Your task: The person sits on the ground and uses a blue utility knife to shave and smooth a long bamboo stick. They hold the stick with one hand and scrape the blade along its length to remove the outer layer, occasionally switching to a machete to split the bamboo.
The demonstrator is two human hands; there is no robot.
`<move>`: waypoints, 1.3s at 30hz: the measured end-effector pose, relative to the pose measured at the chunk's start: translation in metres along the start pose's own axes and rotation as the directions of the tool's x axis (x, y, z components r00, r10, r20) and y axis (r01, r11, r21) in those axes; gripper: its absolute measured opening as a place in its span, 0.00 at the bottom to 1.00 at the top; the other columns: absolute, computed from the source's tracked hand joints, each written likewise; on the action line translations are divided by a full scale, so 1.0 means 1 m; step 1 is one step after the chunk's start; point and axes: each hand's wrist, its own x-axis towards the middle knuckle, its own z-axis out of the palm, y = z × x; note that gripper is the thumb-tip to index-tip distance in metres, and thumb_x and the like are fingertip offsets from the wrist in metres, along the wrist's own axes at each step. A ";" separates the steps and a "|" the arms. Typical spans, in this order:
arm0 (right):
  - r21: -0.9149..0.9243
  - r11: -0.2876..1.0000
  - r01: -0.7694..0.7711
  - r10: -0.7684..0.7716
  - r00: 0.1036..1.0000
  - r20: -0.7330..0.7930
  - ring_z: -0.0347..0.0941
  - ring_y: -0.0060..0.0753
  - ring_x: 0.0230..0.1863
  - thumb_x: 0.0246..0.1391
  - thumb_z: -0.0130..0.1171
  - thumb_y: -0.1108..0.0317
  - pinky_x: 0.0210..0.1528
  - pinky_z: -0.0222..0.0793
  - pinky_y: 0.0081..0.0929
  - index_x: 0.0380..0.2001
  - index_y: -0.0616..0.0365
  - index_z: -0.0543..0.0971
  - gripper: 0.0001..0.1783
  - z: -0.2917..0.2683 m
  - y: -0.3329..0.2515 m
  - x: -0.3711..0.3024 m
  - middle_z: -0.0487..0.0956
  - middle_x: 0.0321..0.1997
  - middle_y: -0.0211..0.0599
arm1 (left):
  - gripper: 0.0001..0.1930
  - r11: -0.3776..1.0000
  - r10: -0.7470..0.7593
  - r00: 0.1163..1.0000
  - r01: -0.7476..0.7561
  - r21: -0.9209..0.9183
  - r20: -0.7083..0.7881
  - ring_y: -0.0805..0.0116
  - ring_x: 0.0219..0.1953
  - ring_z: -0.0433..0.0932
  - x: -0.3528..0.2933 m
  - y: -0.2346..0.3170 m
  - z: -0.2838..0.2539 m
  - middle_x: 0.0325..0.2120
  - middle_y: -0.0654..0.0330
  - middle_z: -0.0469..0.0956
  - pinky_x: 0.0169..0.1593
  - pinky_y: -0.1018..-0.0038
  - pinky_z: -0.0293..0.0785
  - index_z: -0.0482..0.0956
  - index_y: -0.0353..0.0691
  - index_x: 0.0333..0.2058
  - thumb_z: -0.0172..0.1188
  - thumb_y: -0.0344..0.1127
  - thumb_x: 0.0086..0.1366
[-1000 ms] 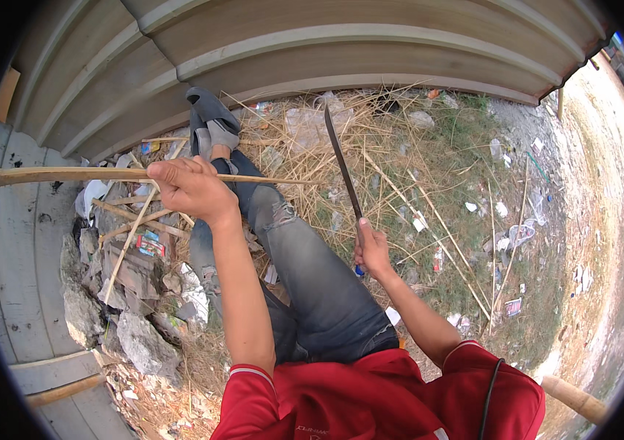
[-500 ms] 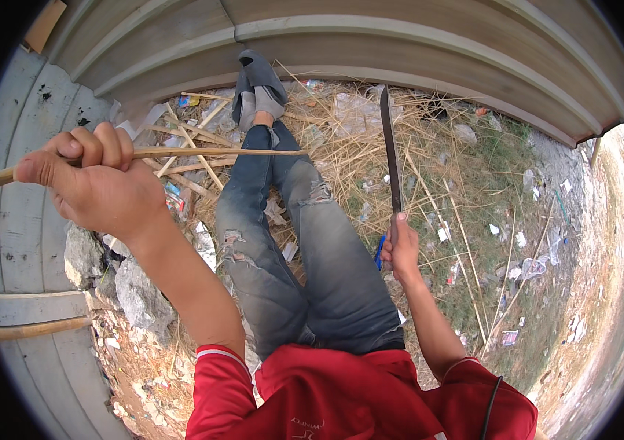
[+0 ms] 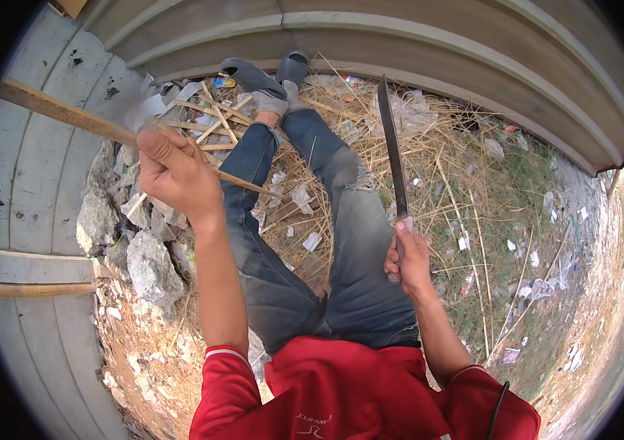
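Note:
My left hand point(image 3: 176, 176) is closed around a long, thin wooden stick point(image 3: 63, 111) that runs from the upper left toward my knees. My right hand point(image 3: 407, 257) grips the handle of a long dark knife point(image 3: 391, 147), its blade pointing away from me over my right leg. I sit on the ground with both legs in blue jeans point(image 3: 334, 242) stretched out, grey shoes point(image 3: 264, 73) near a corrugated metal wall point(image 3: 400, 37). The blade and the stick are apart.
Split sticks point(image 3: 213, 117) lie piled by my left shoe. Grey rocks point(image 3: 147, 268) sit to my left against curved metal sheeting point(image 3: 26, 220). Dry straw point(image 3: 459, 169) and scattered litter cover the ground to the right.
My left hand has brought the stick down and inward, tilting it so it now slopes toward my lap. The right hand with the knife has stayed about where it was.

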 end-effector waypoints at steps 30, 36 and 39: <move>-0.605 0.759 0.240 -0.211 0.970 0.121 0.73 0.24 0.20 0.55 0.63 0.65 0.23 0.68 0.33 0.27 0.64 0.80 0.12 0.134 0.176 0.069 0.76 0.18 0.33 | 0.29 0.945 0.102 0.943 0.007 0.326 -0.316 0.81 0.16 0.62 0.007 -0.128 -0.089 0.13 0.70 0.64 0.22 0.78 0.54 0.68 0.39 0.22 0.48 0.55 0.77; -0.674 0.662 -0.329 0.364 0.927 -0.094 0.67 0.24 0.14 0.59 0.62 0.66 0.18 0.62 0.28 0.24 0.59 0.75 0.12 0.099 0.223 0.074 0.72 0.16 0.28 | 0.29 0.931 0.137 0.949 -0.026 0.364 -0.284 0.80 0.16 0.62 0.019 -0.136 -0.083 0.14 0.69 0.65 0.22 0.77 0.54 0.68 0.38 0.22 0.48 0.55 0.77; -0.603 0.795 -0.059 0.157 0.981 0.110 0.67 0.24 0.14 0.57 0.63 0.65 0.19 0.63 0.30 0.25 0.59 0.76 0.12 0.114 0.198 0.081 0.72 0.15 0.28 | 0.28 0.975 0.022 0.966 0.036 0.221 -0.256 0.78 0.17 0.63 0.010 -0.132 -0.091 0.15 0.68 0.66 0.22 0.76 0.56 0.69 0.38 0.21 0.50 0.53 0.77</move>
